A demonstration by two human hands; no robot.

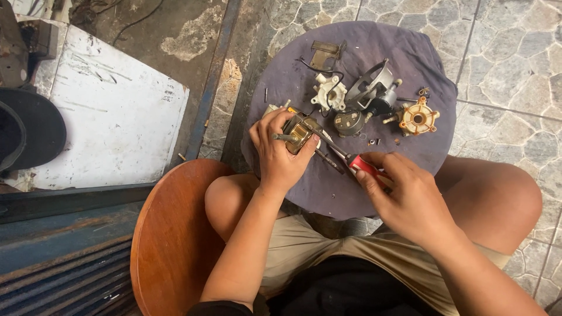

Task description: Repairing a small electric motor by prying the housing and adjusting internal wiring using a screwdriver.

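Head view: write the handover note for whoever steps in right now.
Left hand grips the small motor over the cloth-covered stool.
Right hand holds the red-handled screwdriver, tip at the motor.
Loose on the cloth: white plastic part, metal housing, round part, orange part, small screws.
Done: unit lies in pieces.
Left: motor is in hand, tool on it.

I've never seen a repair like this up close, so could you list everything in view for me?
motor: one, brass-coloured, in the left hand's grip over the cloth
screwdriver: one, red handle, in the right hand's grip, tip toward the motor
cloth: one, dark purple, covering a round stand
white plastic part: one, on the cloth
grey housing: one, on the cloth
orange part: one, cloth's right side
wooden stool: one, brown, lower left
white board: one, left
left hand: one
right hand: one
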